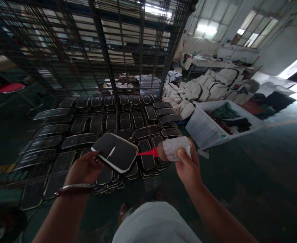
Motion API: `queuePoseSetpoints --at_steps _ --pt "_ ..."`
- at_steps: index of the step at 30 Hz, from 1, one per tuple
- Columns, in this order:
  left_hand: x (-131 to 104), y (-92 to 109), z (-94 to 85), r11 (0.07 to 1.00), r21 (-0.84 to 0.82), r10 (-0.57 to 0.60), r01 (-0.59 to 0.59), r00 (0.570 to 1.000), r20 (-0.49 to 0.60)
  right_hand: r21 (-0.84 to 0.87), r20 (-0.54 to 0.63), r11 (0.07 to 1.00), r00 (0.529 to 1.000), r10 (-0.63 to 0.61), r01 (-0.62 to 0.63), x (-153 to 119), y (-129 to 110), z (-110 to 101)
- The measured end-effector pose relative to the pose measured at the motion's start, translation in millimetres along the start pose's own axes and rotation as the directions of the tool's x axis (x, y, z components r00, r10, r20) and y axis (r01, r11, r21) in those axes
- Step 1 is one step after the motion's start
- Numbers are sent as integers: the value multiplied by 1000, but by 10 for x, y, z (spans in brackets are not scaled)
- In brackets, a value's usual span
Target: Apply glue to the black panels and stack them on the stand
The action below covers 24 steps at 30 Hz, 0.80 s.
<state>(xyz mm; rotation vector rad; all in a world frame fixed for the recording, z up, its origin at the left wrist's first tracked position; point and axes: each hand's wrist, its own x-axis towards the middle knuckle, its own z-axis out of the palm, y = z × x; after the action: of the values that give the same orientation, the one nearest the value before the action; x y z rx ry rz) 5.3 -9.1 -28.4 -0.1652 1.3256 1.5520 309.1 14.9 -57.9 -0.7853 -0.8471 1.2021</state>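
Observation:
My left hand (85, 170) is closed on the near left edge of a dark rounded rectangular panel (120, 148). White shows along part of the panel's rim, and a short white strip marks its face. Wrapped round a squeeze bottle (172, 148) is my right hand (189, 165), with the thumb on top. The bottle has a whitish, worn body and a long red nozzle (148, 153). It lies nearly level, and the nozzle's tip is at the panel's right edge; whether they touch I cannot tell. Beneath the panel are rows of similar dark panels (96, 124) with pale edges.
A wire rack (108, 44) rises behind the rows of panels. To the right stands a white plastic bin (206, 130) holding cloth, in front of a heap of pale padded pieces (201, 87). A red stool (9, 88) is at far left.

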Motion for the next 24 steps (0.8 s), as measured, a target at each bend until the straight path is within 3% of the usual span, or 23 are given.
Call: queuePoseSetpoints --at_steps 5,17,24 --pt "-27 -141 -4 995 -92 -29 26 999 -28 28 -14 1000 1000 -7 8 58 3 3" --pt "60 -192 -4 986 -155 -65 59 997 -34 72 108 981 979 170 -179 -136 100 -60" --pt "78 -192 -36 987 -145 -70 68 998 -5 81 21 996 999 40 -41 139 -10 8"
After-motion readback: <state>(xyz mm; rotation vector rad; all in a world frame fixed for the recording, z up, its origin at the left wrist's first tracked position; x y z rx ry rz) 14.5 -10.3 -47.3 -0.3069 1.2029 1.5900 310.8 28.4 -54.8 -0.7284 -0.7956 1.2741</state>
